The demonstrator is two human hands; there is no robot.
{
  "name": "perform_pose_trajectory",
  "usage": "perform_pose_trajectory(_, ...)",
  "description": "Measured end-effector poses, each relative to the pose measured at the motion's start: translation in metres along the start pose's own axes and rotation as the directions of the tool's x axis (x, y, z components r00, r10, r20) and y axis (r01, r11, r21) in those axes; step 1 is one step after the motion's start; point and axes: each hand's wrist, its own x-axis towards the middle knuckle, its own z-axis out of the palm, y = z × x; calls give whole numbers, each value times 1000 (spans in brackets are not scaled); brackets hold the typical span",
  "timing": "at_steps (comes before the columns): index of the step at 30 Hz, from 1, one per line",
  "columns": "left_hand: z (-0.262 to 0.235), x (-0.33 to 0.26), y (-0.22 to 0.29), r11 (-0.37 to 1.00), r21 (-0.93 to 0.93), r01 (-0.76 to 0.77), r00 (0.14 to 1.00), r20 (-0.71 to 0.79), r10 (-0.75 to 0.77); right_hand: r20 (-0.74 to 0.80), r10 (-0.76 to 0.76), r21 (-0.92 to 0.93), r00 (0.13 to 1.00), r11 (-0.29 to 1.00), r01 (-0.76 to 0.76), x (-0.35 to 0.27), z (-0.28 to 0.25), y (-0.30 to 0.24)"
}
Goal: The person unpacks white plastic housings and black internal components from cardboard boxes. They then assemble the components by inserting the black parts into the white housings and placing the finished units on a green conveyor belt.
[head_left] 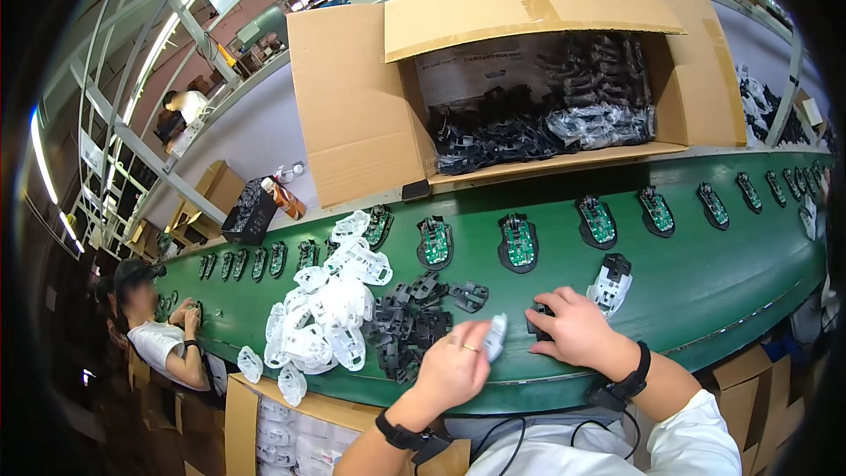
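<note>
My left hand [454, 365] is closed, pinching a white plastic mouse shell [496, 336] by its edge above the front of the green conveyor belt [705, 291]. To its right, my right hand [575, 328] curls its fingers around a black plastic mouse part [537, 321], which is partly hidden by them. Just beyond that hand lies a white shell with a black part fitted at its far end [611, 286]. Left of my hands are a heap of black plastic parts [410, 326] and a larger pile of white shells [317, 317]. One black part [470, 296] lies apart from the heap.
Mouse bases with green circuit boards [518, 242] stand in a row along the belt. Behind it, a large open carton [352, 106] holds black parts and clear bags. A bottle [284, 198] stands beside a black box [249, 211]. A co-worker [167, 335] sits at the left.
</note>
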Motion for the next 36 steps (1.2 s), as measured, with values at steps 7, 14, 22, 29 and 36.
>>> perform_pose_trajectory(7,28,-5,3,747,-575,334,895,-55,-443,-162,134,568,978,823,-18,12,4,4)
perform_pose_trajectory(14,33,-8,6,764,-579,284,906,-99,-411,-246,-137,566,960,783,257,10,29,-4)
perform_pose_trajectory(22,32,-5,16,761,-556,333,900,-53,-433,-99,8,642,995,765,57,14,32,-16)
perform_pose_trajectory(29,28,-10,15,852,-473,223,941,-124,-315,21,36,639,999,768,-41,10,39,-26)
perform_pose_trajectory(36,22,-8,-1,811,-578,87,944,-212,-252,-29,115,869,993,494,-32,14,36,-15)
